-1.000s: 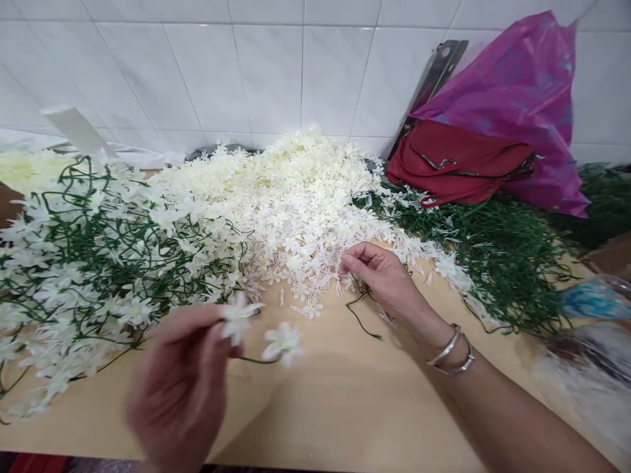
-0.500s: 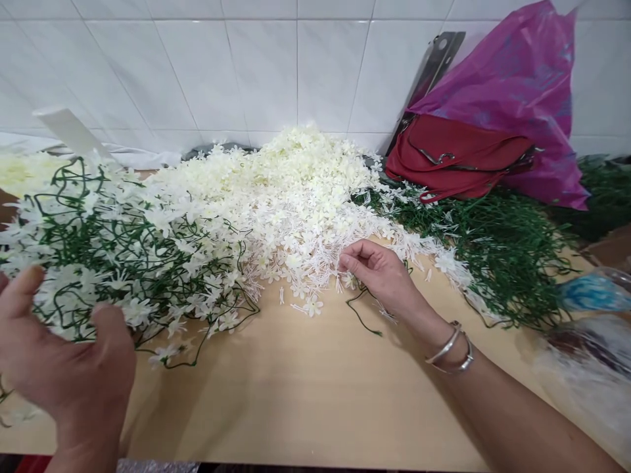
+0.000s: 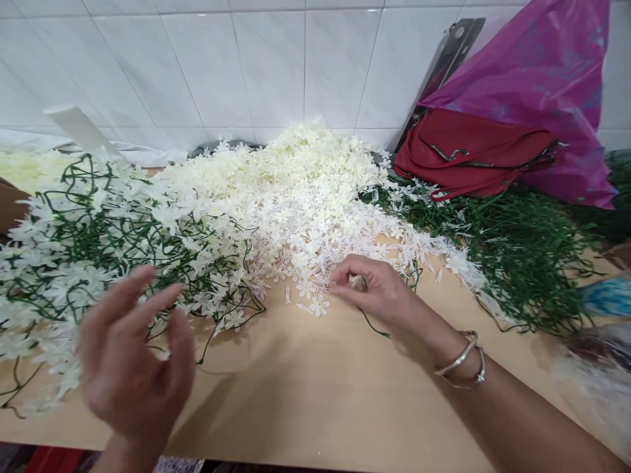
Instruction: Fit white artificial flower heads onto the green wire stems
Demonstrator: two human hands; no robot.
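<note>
My right hand (image 3: 377, 289) rests on the wooden table (image 3: 315, 394), fingers pinched on a thin green stem (image 3: 375, 326) and small white flower pieces at the edge of a big heap of loose white flowers (image 3: 296, 190). Two bangles sit on that wrist. My left hand (image 3: 133, 358) hovers blurred above the table's near edge, fingers apart and holding nothing, just in front of a tangle of green stems with white flowers fitted on them (image 3: 103, 243).
A pile of bare green stems (image 3: 513, 256) lies at the right. Behind it a red bag (image 3: 473, 154) leans under a purple plastic bag (image 3: 537, 72) against the white tiled wall. Clear plastic bags (image 3: 599, 368) lie at the far right.
My left hand dropped the flowered stem onto the left pile, then moved back toward the middle, empty. My right hand closed its fingers on pieces at the heap's edge.
</note>
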